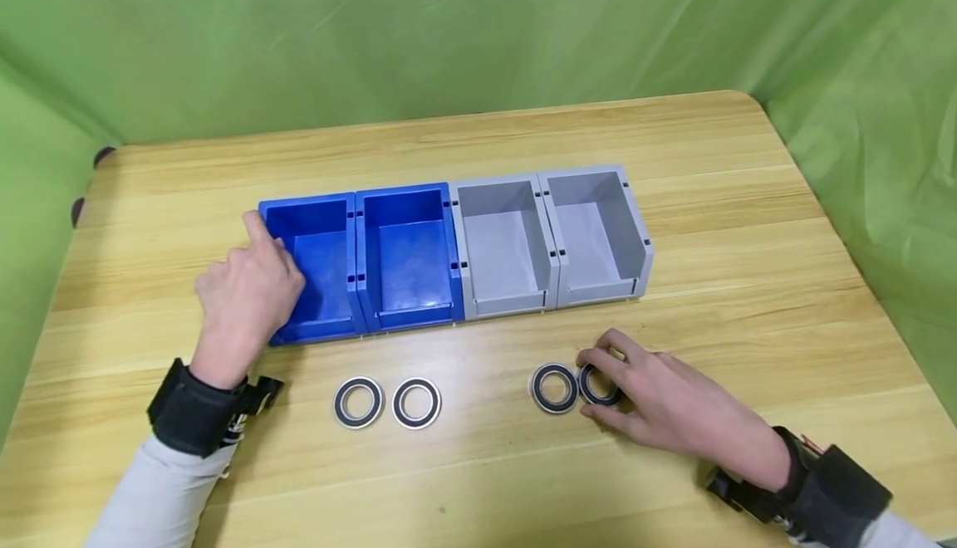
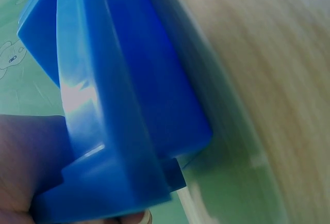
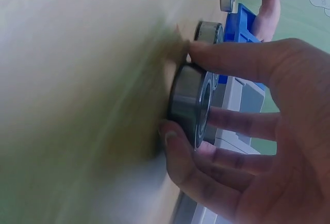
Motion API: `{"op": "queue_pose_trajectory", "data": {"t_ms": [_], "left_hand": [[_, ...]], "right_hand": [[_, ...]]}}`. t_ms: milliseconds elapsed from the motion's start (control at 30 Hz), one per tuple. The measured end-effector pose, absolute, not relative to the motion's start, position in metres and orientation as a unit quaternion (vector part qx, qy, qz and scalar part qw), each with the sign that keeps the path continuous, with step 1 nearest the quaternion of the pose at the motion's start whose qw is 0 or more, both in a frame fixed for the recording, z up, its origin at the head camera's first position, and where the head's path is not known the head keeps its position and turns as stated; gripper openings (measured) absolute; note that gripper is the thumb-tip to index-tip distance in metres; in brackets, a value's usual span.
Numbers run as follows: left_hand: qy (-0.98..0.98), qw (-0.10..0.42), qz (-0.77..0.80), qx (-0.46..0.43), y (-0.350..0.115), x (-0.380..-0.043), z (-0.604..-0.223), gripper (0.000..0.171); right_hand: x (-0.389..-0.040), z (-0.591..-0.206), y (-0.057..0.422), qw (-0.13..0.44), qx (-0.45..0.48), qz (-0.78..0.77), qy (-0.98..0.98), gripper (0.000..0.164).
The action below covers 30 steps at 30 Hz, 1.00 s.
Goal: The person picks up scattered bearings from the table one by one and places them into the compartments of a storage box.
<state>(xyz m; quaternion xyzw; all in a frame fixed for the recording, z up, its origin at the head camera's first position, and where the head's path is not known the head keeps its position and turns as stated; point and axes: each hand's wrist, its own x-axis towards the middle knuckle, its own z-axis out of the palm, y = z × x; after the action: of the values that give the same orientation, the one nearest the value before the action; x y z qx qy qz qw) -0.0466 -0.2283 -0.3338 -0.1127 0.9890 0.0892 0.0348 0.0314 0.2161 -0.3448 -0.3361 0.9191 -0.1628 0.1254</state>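
Here 1 bearing (image 3: pixel 186 100) lies between right grip (image 1: pixel 661 394) fingertips.

A wood-grained table (image 1: pixel 478 481) carries two blue bins (image 1: pixel 409 261), two grey bins (image 1: pixel 503 253) and, in front, ring-shaped bearings (image 1: pixel 340 403)

Left hand (image 1: pixel 250 289), right hand (image 1: pixel 661 392) (both curled)
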Motion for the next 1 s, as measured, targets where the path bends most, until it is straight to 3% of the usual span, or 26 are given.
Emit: {"op": "queue_pose_trajectory", "data": {"t_ms": [700, 1000], "left_hand": [[0.989, 0.032, 0.088, -0.117, -0.226, -0.047, -0.333, 0.042], [0.989, 0.014, 0.087, -0.117, -0.226, -0.045, -0.336, 0.039]], "right_hand": [[0.024, -0.324, 0.221, 0.089, -0.329, -0.145, 0.929, 0.045], [0.006, -0.306, 0.221, 0.037, -0.341, -0.144, 0.928, 0.048]]}}
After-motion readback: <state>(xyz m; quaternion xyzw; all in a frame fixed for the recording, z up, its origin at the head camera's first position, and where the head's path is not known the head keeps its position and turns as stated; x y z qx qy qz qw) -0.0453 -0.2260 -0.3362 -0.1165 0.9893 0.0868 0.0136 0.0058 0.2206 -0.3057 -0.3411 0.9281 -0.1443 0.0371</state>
